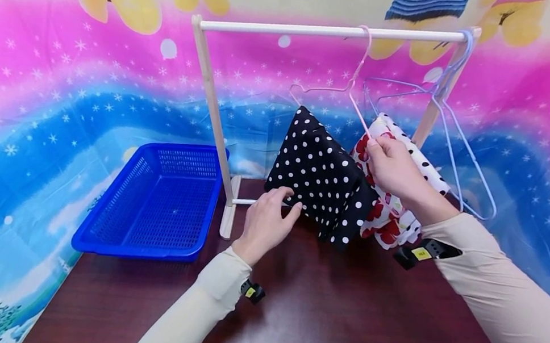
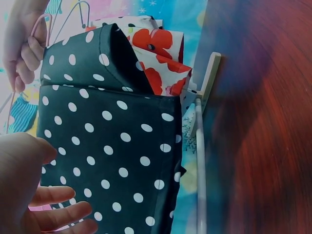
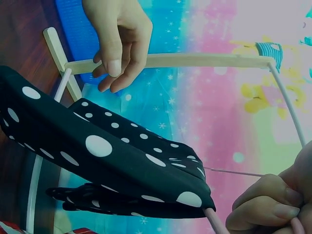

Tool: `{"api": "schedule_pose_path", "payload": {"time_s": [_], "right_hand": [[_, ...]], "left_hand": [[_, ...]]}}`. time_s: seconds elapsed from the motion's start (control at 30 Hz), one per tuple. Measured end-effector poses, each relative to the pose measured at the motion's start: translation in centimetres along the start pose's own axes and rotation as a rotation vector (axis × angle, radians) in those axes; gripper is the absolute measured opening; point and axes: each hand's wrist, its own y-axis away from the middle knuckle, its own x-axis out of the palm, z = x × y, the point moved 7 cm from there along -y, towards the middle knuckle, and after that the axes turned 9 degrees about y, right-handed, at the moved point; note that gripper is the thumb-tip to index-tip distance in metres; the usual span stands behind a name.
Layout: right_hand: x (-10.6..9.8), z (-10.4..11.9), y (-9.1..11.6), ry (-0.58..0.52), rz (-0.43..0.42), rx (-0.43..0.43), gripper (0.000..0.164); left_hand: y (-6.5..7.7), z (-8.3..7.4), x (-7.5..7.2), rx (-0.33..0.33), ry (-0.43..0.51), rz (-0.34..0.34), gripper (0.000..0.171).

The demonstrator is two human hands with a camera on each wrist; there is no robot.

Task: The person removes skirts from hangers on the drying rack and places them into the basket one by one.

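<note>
A black cloth with white polka dots [image 1: 313,170] is draped over a pink wire hanger [image 1: 355,84], whose hook is over the rod of a small wooden rack [image 1: 292,29]. With curled fingers my right hand [image 1: 393,166] grips the right side of that hanger, just above the cloth. My left hand [image 1: 269,219] is beside the cloth's lower left edge, fingers loosely bent and holding nothing. Behind the black cloth hangs a white cloth with red flowers [image 1: 386,222], and a white one with black dots [image 1: 412,145] shows beside it.
Lilac-blue wire hangers [image 1: 457,131] hang at the rack's right end. A blue plastic basket [image 1: 175,205] stands left of the rack on the dark wooden table [image 1: 318,320]. A printed backdrop cloth [image 1: 47,98] rises behind everything.
</note>
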Motion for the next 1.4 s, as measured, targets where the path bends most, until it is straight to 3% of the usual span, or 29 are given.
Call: {"api": "schedule_pose_path", "payload": {"time_s": [0.73, 1.1, 1.4], "right_hand": [[1.2, 1.2, -0.7, 0.009, 0.033, -0.008, 0.042], [1.9, 1.6, -0.9, -0.046, 0.051, 0.018, 0.041], [2.3, 1.8, -0.8, -0.055, 0.062, 0.017, 0.041]], "left_hand": [[-0.6, 4.0, 0.0, -0.109, 0.081, -0.141, 0.035], [-1.1, 5.4, -0.2, -0.14, 0.117, -0.213, 0.04], [-1.7, 6.8, -0.5, -0.206, 0.173, -0.248, 0.048]]}}
